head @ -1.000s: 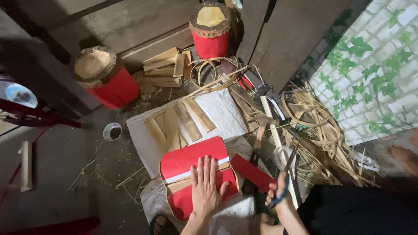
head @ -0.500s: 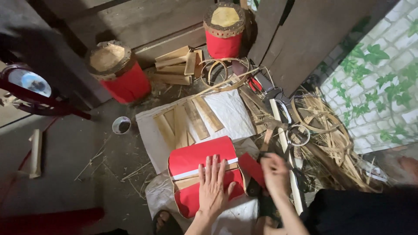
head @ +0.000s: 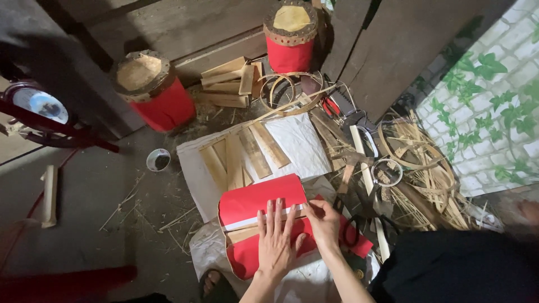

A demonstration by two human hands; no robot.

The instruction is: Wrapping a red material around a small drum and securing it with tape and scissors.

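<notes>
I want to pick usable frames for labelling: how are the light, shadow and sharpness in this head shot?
Head view: bright, even light on the left hand, right hand and red paper-covered cylinder, all sharp; deep shadow over the top-left corner and the red stool; straight edges bow slightly toward the frame's rim; no glare or motion blur.

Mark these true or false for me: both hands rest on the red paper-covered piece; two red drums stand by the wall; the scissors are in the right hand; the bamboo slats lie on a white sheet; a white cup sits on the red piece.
1. Both the left hand and the right hand rest on the red paper-covered curved piece: true.
2. Two red drums stand by the wall, one at the left and one further back: true.
3. The right hand holds scissors: false; it lies bare on the red piece.
4. The flat bamboo slats lie on a white sheet: true.
5. A small white cup sits on the red piece: false; it stands on the floor.
</notes>
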